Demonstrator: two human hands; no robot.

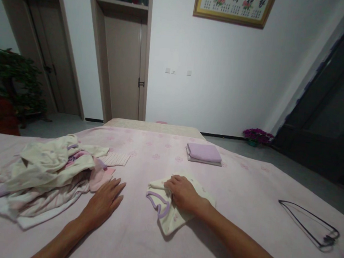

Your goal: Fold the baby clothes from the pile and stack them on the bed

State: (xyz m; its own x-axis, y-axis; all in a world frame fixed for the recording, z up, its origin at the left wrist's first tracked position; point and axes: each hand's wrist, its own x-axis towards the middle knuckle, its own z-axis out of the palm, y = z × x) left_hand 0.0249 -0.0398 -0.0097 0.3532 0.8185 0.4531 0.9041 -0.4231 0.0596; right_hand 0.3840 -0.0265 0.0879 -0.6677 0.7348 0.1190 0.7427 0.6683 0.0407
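Right hand presses down on small cream garment with purple trim, fingers curled on cloth. Left hand flat, open, on pink bedspread, beside clothes pile. Framed wall picture has writing, too blurry to read.

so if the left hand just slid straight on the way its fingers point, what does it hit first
The left hand lies flat on the pink bedspread, fingers pointing forward and slightly right. Straight on, the way looks free; the pile of clothes lies just left of that line, though depth is hard to judge.
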